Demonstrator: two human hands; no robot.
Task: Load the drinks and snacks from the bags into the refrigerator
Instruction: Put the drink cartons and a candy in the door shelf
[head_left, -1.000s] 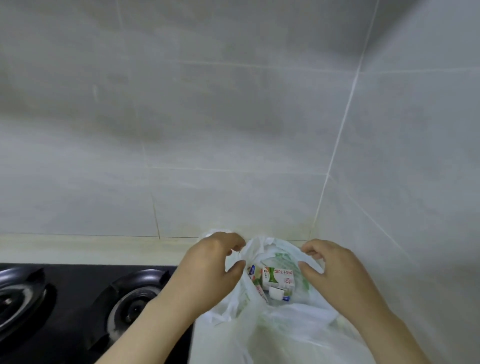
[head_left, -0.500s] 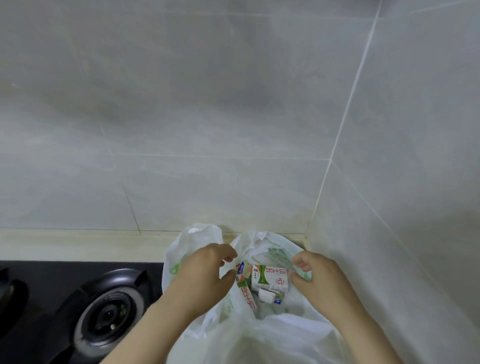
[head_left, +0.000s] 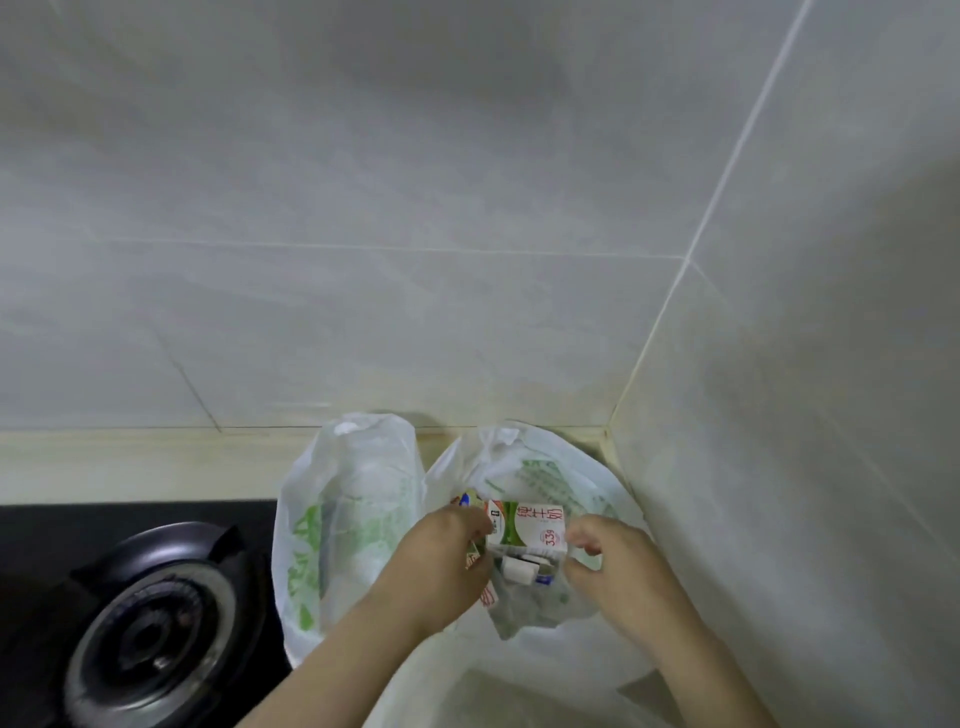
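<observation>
A white plastic bag (head_left: 540, 467) with green print stands in the counter's corner, its mouth pulled apart. Inside lies a white and green milk carton (head_left: 530, 522) with red writing, a smaller white pack (head_left: 519, 569) below it, and other packets partly hidden. My left hand (head_left: 441, 564) pinches the bag's left rim, fingertips right at the carton's left edge. My right hand (head_left: 618, 569) pinches the right rim beside the carton. A second white bag (head_left: 345, 519), closed at the top, stands just to the left. No refrigerator is in view.
A black gas hob with a round burner (head_left: 150, 623) lies at the lower left, touching the left bag. Tiled walls (head_left: 467, 260) meet in a corner close behind and to the right of the bags. A pale counter ledge (head_left: 130, 460) runs along the back wall.
The view has shifted right, so one burner left the frame and the left bag came into sight. Both hands stay on the bag's rim and have drawn closer to the milk carton.
</observation>
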